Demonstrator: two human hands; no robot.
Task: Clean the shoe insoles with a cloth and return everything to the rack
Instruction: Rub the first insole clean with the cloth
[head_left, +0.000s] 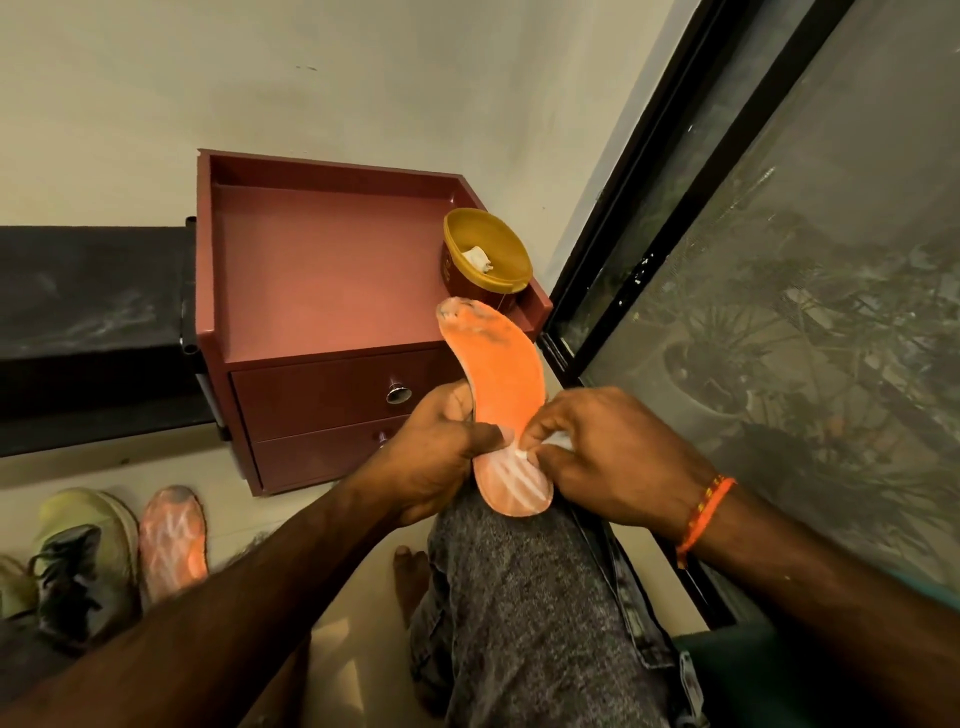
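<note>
An orange insole with a dirty, greyish toe end stands bent over my raised knee. My left hand grips it at the middle, thumb across its face. My right hand pinches a small white cloth and presses it on the insole near the heel. A second orange insole lies on the floor at the lower left, beside a yellow-green shoe with dark laces.
A maroon two-drawer cabinet stands ahead against the wall, with a yellow-rimmed tub holding a white scrap on its right corner. A black rack is at the left. A black-framed window screen runs along the right.
</note>
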